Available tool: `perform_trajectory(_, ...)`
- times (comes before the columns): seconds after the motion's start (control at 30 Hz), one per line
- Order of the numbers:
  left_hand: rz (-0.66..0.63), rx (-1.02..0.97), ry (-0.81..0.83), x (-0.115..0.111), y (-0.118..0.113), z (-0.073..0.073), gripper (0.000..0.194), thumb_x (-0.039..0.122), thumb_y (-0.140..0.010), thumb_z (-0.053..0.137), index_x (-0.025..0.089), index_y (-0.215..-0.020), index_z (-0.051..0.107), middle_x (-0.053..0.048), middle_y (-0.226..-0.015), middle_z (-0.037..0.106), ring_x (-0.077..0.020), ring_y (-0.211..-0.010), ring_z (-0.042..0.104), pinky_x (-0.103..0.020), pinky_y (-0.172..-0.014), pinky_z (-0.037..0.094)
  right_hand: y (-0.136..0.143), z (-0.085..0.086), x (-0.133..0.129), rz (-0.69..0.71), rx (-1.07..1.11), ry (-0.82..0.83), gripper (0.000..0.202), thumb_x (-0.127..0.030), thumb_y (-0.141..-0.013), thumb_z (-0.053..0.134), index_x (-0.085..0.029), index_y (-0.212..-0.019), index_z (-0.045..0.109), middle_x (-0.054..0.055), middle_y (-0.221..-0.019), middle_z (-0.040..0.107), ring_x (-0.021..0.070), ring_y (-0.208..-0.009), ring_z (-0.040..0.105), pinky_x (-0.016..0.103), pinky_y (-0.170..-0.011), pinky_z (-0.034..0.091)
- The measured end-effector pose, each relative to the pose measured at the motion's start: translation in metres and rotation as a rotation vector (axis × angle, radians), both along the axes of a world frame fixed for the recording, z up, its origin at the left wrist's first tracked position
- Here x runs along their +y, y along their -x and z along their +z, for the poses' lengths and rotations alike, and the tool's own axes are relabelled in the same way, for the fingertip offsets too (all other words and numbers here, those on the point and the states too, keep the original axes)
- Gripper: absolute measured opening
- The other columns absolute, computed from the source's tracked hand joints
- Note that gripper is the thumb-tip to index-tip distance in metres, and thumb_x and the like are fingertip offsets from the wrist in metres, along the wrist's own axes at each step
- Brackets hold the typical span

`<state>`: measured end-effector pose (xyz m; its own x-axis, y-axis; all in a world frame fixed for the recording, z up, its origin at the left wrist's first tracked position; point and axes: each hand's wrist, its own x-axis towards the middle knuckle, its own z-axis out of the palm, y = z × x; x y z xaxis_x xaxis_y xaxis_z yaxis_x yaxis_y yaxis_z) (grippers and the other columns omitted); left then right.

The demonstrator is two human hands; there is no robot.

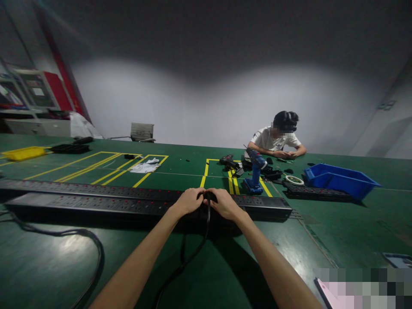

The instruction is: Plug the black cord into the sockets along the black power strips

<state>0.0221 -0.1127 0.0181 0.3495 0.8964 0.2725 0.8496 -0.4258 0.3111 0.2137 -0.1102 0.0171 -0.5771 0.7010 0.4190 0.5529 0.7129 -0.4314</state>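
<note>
Two long black power strips (106, 204) with rows of sockets and small red switches lie side by side across the green table. Over the nearer strip, my hands meet at a black plug (210, 196) on the end of a black cable (202, 245). My left hand (189, 200) is closed, its fingertips pinching at the plug's left side. From the right, my right hand (225, 204) is closed around the plug, thumb and fingers curled. The cable hangs from between my hands down toward me. The plug's prongs are hidden, so I cannot tell whether it sits in a socket.
Beyond the strips stands a blue cordless drill (255, 171), with another drill (229, 161) lying behind. A blue bin (337, 179) is on the right, white gloves (145, 166) left of centre. Across the table a person (273, 139) leans on their forearms. A thick cable (98, 249) curves at left.
</note>
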Motion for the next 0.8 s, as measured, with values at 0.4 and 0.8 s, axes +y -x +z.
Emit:
perform_trajectory(0.4,0.001,-0.015,0.014,0.001,-0.001,-0.001,0.030,0.025,-0.088,0.042,0.024,-0.110,0.064,-0.004,-0.105,0.069,-0.0209,-0.099,0.063,-0.030,-0.088,0.045,-0.006,0.001,0.012,0.006,0.158,0.216,0.035,-0.036,-0.092,0.042,-0.023,-0.120,0.059,0.005,-0.119,0.063,0.0213,-0.111,0.055,0.034,-0.096,0.038)
perform_trajectory(0.8,-0.021,-0.033,0.006,0.001,0.000,-0.001,0.031,0.025,-0.088,0.043,0.025,-0.112,0.063,-0.004,-0.107,0.069,-0.0206,-0.100,0.063,-0.030,-0.090,0.045,-0.008,0.004,0.009,0.078,0.204,0.220,0.033,-0.040,-0.087,0.053,-0.022,-0.112,0.064,0.005,-0.112,0.065,0.0220,-0.106,0.057,0.036,-0.095,0.040)
